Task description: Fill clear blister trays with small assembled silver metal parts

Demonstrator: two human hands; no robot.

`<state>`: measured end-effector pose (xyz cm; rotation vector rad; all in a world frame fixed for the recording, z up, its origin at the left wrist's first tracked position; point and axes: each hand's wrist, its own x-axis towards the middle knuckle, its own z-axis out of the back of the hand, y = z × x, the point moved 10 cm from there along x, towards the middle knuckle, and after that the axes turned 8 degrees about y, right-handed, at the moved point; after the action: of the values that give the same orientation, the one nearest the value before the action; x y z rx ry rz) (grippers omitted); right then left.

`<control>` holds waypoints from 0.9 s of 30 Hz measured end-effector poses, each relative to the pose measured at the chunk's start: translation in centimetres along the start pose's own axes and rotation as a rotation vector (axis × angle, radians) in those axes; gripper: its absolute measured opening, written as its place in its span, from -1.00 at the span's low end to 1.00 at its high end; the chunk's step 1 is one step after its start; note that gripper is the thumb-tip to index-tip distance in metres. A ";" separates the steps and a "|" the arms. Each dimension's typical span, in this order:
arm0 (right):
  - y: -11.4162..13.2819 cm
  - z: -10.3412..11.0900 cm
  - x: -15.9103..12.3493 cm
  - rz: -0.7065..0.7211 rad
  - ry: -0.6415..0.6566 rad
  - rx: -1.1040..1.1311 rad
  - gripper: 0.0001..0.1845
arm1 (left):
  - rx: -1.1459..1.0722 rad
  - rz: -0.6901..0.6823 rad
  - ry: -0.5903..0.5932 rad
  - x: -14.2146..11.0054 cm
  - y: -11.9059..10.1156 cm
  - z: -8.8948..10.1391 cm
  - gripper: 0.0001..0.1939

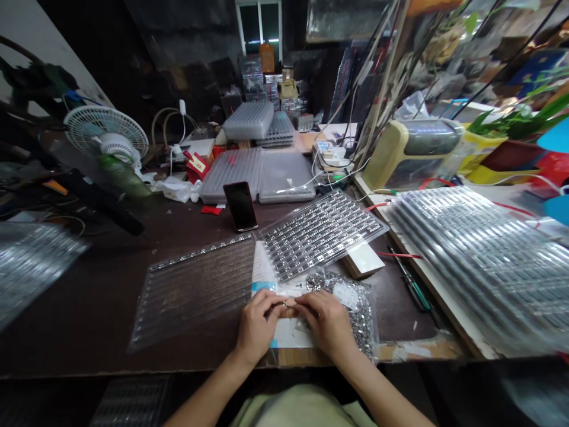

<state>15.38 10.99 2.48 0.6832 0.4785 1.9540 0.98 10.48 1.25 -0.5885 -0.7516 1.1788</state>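
My left hand (258, 323) and my right hand (328, 320) meet fingertip to fingertip, pinching a small metal part (288, 303) mostly hidden by the fingers. Beneath them lies a white and blue sheet (265, 270). Beside and partly under my right hand is a clear plastic bag of small metal parts (362, 317), with some loose at its mouth. Beyond the hands, a clear tray (322, 234) holds rows of shiny metal parts, its right end over a small white box (365, 261). Another clear tray (200, 284), with parts along its far row, lies left.
A phone (240, 206) leans upright behind the trays. Stacked clear trays stand at the right (484, 255), far left (35, 261) and back (249, 120). A green-handled screwdriver (418, 290) lies right of the bag. A white fan (106, 133) stands at the left.
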 end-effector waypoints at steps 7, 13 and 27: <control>2.1 -2.2 0.7 0.003 0.035 -0.199 -0.88 | -0.110 0.025 -0.110 0.0 1.3 1.7 -0.86; 1.0 -0.7 0.3 0.054 0.040 -0.328 -0.77 | -0.118 0.050 -0.090 0.0 1.4 1.3 -0.85; -1.0 1.1 -0.5 0.044 -0.079 -0.260 -0.82 | -0.060 0.047 0.011 1.5 -0.4 0.3 -0.86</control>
<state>16.92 11.03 2.58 0.6050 0.1579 1.9778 1.28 11.84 2.02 -0.6658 -0.7694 1.1984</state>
